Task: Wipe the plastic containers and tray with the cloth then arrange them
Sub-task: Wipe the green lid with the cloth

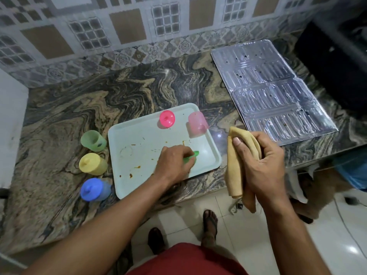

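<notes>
Marbled counter [83,100]; green lid [193,155] in left grip [174,163] on tray [139,135].

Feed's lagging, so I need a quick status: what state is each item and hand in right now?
tray: on counter, stained
green lid: on tray, gripped by left hand
cloth: bunched in right hand
pink-lidded container: on tray
pale pink container: at tray's edge
green container: lidless, off tray
yellow container: lidded, off tray
blue container: lidded, off tray

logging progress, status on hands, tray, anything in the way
Left hand grips green lid on stained tray. Right hand holds cloth. Two pink containers on tray.
</notes>
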{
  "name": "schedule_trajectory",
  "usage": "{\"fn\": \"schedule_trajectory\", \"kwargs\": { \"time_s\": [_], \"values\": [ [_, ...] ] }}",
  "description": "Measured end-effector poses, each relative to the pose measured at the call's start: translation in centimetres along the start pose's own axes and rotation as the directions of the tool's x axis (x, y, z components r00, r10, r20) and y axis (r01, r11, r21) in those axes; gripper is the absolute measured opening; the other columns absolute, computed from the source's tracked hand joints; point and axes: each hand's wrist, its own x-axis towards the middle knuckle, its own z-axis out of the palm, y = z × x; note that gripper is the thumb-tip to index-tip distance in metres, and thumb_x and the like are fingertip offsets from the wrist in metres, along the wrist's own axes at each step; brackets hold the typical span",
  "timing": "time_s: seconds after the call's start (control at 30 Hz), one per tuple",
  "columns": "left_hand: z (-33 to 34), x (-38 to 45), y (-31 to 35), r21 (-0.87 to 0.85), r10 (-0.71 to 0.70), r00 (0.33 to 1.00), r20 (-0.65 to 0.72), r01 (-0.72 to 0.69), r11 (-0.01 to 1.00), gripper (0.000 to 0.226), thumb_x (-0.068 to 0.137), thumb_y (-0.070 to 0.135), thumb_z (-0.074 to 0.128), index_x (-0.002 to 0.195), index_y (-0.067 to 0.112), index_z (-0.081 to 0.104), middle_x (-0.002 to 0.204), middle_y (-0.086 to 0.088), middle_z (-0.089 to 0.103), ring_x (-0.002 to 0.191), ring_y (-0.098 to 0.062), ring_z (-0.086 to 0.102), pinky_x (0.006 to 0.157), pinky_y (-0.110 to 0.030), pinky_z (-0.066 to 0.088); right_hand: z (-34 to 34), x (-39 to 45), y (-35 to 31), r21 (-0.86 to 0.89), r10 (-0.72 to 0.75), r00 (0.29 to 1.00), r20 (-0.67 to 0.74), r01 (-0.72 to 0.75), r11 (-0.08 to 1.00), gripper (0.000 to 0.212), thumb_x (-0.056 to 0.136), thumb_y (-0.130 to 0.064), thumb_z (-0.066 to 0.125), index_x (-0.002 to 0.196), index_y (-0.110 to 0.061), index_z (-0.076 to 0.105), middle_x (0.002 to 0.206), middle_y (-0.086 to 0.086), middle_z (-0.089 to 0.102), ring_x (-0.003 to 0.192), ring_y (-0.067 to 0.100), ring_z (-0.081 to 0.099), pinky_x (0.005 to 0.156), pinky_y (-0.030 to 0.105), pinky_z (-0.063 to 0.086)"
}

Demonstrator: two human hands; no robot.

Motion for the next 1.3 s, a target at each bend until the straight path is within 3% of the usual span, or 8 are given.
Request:
{"fn": "schedule_trajectory", "kwargs": {
  "time_s": [0.13, 0.27, 0.37, 0.57, 0.7, 0.9, 1.1, 1.3],
  "values": [
    [-3.2, -0.2, 0.3, -0.466, -0.280, 0.960, 0.012, 0.253, 0.848, 0.004, 0.093, 0.024, 0.078, 0.093, 0.020, 0.079, 0.083, 0.010, 0.078, 0.073, 0.001, 0.070, 0.070, -0.012, 0.049, 0.2, -0.2, 0.1, 0.025, 0.013, 1.000, 0.008, -0.014, 1.000, 0.006, 0.098, -0.011, 0.074, 0.095, -0.015, 0.070, 0.078, -0.015, 0.070, 0.070, -0.001, 0.062, 0.070, 0.017, 0.050],
    [-7.8, -2.2, 1.8, -0.905, -0.384, 0.880, 0.280, 0.375, 0.201, 0.008, 0.095, 0.014, 0.069, 0.102, 0.012, 0.073, 0.088, 0.001, 0.077, 0.077, -0.009, 0.069, 0.069, -0.020, 0.047, 1.6, -0.3, -0.7, 0.049, -0.006, 1.000, 0.000, 0.006, 0.999, 0.011, 0.094, -0.017, 0.075, 0.096, -0.026, 0.068, 0.083, -0.013, 0.071, 0.075, 0.002, 0.064, 0.072, 0.018, 0.051],
    [-10.3, -4.2, 3.2, -0.945, -0.349, 0.878, 0.326, 0.306, -0.115, 0.016, 0.086, 0.020, 0.067, 0.101, 0.014, 0.068, 0.089, 0.000, 0.076, 0.076, -0.008, 0.069, 0.074, -0.023, 0.047, 3.4, -0.5, -1.8, 0.060, -0.043, 0.999, 0.023, 0.042, 0.997, 0.014, 0.089, -0.019, 0.069, 0.097, -0.030, 0.065, 0.086, -0.016, 0.070, 0.078, 0.001, 0.064, 0.073, 0.017, 0.050],
    [-12.1, -7.1, 5.1, -0.933, -0.369, 0.883, 0.291, 0.176, -0.315, 0.013, 0.088, 0.020, 0.066, 0.100, 0.018, 0.065, 0.096, 0.000, 0.076, 0.081, -0.009, 0.071, 0.086, -0.028, 0.047, 7.5, -2.0, -4.0, 0.052, -0.173, 0.983, 0.063, 0.170, 0.984, 0.013, 0.088, -0.013, 0.068, 0.095, -0.024, 0.064, 0.081, -0.011, 0.067, 0.069, 0.005, 0.062, 0.067, 0.026, 0.052],
    [-12.5, -8.1, 6.0, -0.951, -0.353, 0.908, 0.225, 0.127, -0.281, 0.011, 0.091, 0.022, 0.062, 0.100, 0.017, 0.064, 0.096, 0.000, 0.075, 0.084, -0.010, 0.068, 0.088, -0.028, 0.046, 10.2, -2.9, -4.5, -0.038, -0.266, 0.964, 0.020, 0.266, 0.963, 0.021, 0.085, -0.010, 0.071, 0.095, -0.026, 0.063, 0.078, -0.016, 0.064, 0.067, 0.002, 0.061, 0.065, 0.017, 0.047],
    [-13.6, -8.5, 5.8, -0.996, -0.314, 0.946, 0.083, 0.072, -0.048, 0.011, 0.092, 0.021, 0.068, 0.083, 0.024, 0.073, 0.089, 0.001, 0.071, 0.077, -0.009, 0.060, 0.076, -0.028, 0.039, 11.8, -2.4, -5.0, -0.130, -0.424, 0.904, -0.057, 0.414, 0.901, 0.011, 0.088, -0.012, 0.073, 0.096, -0.005, 0.069, 0.082, -0.001, 0.063, 0.070, 0.012, 0.056, 0.070, 0.013, 0.044],
    [-14.8, -8.7, 4.8, -0.988, -0.237, 0.971, 0.033, 0.068, 0.141, 0.006, 0.092, 0.021, 0.062, 0.088, 0.017, 0.064, 0.075, 0.001, 0.067, 0.066, -0.008, 0.055, 0.065, -0.027, 0.035, 11.5, -0.2, -5.1, -0.133, -0.550, 0.832, 0.078, 0.555, 0.821, 0.012, 0.092, -0.014, 0.070, 0.096, -0.002, 0.071, 0.090, -0.013, 0.060, 0.075, 0.024, 0.063, 0.074, 0.053, 0.052],
    [-16.0, -8.8, 3.8, -0.964, -0.116, 0.989, 0.097, 0.123, 0.237, 0.011, 0.095, 0.018, 0.060, 0.095, 0.007, 0.058, 0.067, -0.001, 0.062, 0.063, -0.009, 0.048, 0.063, -0.026, 0.034, 11.5, 1.4, -6.3, -0.072, -0.566, 0.805, 0.176, 0.584, 0.808, 0.034, 0.101, -0.037, 0.068, 0.093, -0.004, 0.073, 0.086, -0.001, 0.073, 0.073, 0.019, 0.068, 0.064, 0.044, 0.052]
  ]
}}
